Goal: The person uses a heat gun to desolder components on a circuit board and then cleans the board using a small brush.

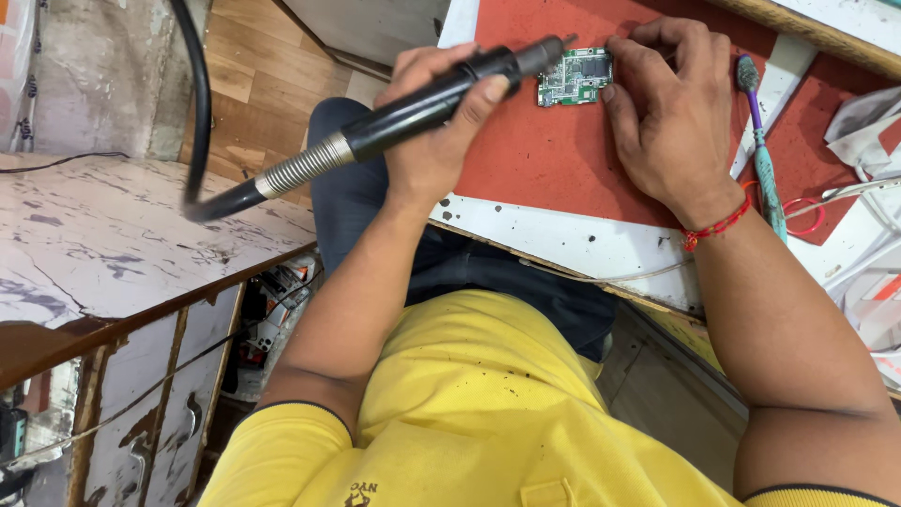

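Note:
My left hand (434,113) grips a black hot-air wand (422,108) with a metal coil collar and a thick black hose (199,103). The wand's metal nozzle points at the left edge of a small green circuit board (574,77). The board lies flat on a red mat (544,160). My right hand (668,117) rests on the mat, its fingertips and thumb pressing the board's right side and top edge. A red thread band circles that wrist.
A teal and purple toothbrush (762,155) lies right of my right hand, next to a red loop handle (809,214). White papers and cables (868,188) pile up at the far right. A worn white counter (113,244) with drawers stands at the left.

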